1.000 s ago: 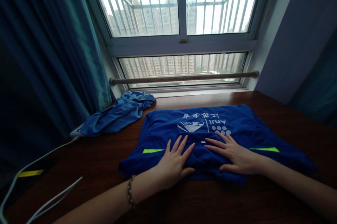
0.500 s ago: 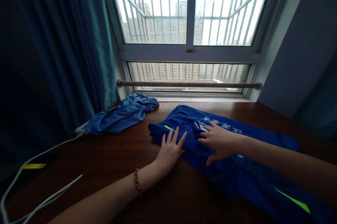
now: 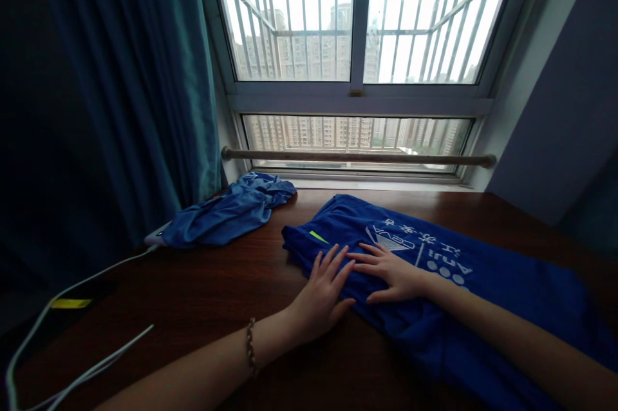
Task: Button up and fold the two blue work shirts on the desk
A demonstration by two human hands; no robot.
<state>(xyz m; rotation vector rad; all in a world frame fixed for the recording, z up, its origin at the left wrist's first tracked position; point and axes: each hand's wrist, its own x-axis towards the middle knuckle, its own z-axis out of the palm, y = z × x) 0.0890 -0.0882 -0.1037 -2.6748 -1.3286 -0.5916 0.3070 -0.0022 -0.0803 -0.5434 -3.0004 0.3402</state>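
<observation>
A blue shirt (image 3: pixel 512 276) with white printed characters and a logo lies partly folded across the brown wooden surface. A yellow-green stripe shows near its left end. My left hand (image 3: pixel 324 295) rests on the shirt's near left edge, fingers spread and flat, a chain bracelet on the wrist. Just right of it, my right hand (image 3: pixel 393 274) lies flat on the cloth below the logo, its fingers stretched out toward the left hand. Both palms face down, and their fingertips come close together. The shirt's near right part is partly hidden under my right forearm.
A crumpled lighter blue cloth (image 3: pixel 232 211) lies at the back left beside a white power strip (image 3: pixel 157 235). A white cable (image 3: pixel 103 267) runs along the left side. Blue curtains (image 3: pixel 159 76) hang left of the barred window, with a rail (image 3: pixel 357 156) across it.
My right hand has come down and nearer my left hand, uncovering the logo. The yellow-green stripe at the near right no longer shows. The view has shifted slightly.
</observation>
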